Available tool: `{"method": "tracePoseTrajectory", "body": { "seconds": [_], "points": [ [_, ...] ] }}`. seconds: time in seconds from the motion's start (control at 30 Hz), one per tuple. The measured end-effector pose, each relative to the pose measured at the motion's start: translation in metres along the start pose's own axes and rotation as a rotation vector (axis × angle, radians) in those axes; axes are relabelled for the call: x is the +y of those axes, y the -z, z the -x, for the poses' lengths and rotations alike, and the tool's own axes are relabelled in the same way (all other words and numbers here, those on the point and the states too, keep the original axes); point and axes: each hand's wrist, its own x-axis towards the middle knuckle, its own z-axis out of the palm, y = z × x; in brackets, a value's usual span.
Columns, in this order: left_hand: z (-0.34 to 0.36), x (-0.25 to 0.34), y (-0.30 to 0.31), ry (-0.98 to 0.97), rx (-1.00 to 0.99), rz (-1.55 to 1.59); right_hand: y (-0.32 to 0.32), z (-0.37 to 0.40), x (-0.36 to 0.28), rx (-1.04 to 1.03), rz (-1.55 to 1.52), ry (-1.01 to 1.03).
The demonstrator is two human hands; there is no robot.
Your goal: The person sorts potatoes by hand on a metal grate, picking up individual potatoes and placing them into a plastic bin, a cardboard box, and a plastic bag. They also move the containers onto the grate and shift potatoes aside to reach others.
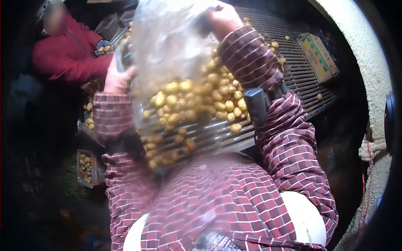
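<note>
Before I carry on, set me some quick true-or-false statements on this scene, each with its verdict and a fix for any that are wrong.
1. The left hand and the right hand both hold the clear plastic item. True.
2. The slatted rack has no potatoes on it. False: many lie across its slats.
3. The carton is at the left edge of the picture. False: it is on the right, at the slatted rack's far end.
4. The tub at lower left contains potatoes. True.
5. The co-worker is dressed in green. False: in red.
</note>
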Motion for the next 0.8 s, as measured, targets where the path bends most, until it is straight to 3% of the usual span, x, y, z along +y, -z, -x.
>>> {"method": "tracePoseTrajectory", "body": {
  "seconds": [0.07,0.1,0.13,0.2,0.23,0.27,0.3,0.37,0.47,0.53,0.57,0.63,0.73,0.77,0.8],
  "points": [
    [0.024,-0.002,-0.01,0.195,0.081,0.101,-0.007,-0.013,-0.009,-0.057,-0.106,0.034],
    [0.033,0.002,-0.025,0.182,0.151,0.072,-0.015,-0.021,-0.009,-0.1,-0.083,0.012],
    [0.028,-0.023,-0.023,0.075,0.027,-0.229,-0.026,-0.028,-0.01,-0.139,-0.06,-0.006],
    [0.033,-0.02,-0.036,-0.108,0.039,-0.511,-0.067,0.012,-0.063,-0.25,0.269,0.106],
    [0.036,-0.015,-0.042,-0.143,0.05,-0.568,-0.084,0.04,-0.083,-0.323,0.786,0.198],
    [0.041,-0.008,-0.048,-0.15,0.053,-0.578,-0.092,0.066,-0.08,-0.408,0.936,0.387],
    [0.048,-0.002,-0.05,-0.114,0.065,-0.551,-0.099,0.089,-0.071,-0.506,0.897,0.542],
    [0.056,0.01,-0.052,-0.046,0.092,-0.478,-0.105,0.127,-0.055,-0.708,0.722,0.665],
    [0.074,0.022,-0.046,0.098,0.143,-0.326,-0.081,0.146,-0.053,-0.838,0.382,0.562],
    [0.09,0.031,-0.045,0.192,0.171,-0.218,-0.05,0.142,-0.052,-0.742,0.194,0.373],
    [0.098,0.035,-0.046,0.24,0.189,-0.165,-0.029,0.141,-0.047,-0.648,0.203,0.256],
    [0.12,0.041,-0.049,0.342,0.218,-0.052,0.021,0.12,-0.016,-0.467,0.565,0.032],
    [0.162,0.044,-0.059,0.514,0.244,0.136,0.02,0.134,-0.001,-0.667,0.359,-0.261],
    [0.175,0.044,-0.064,0.572,0.248,0.199,0.011,0.142,0.002,-0.647,0.265,-0.281],
    [0.189,0.042,-0.07,0.632,0.244,0.261,0.001,0.151,-0.001,-0.603,0.331,-0.145]
  ]
}}
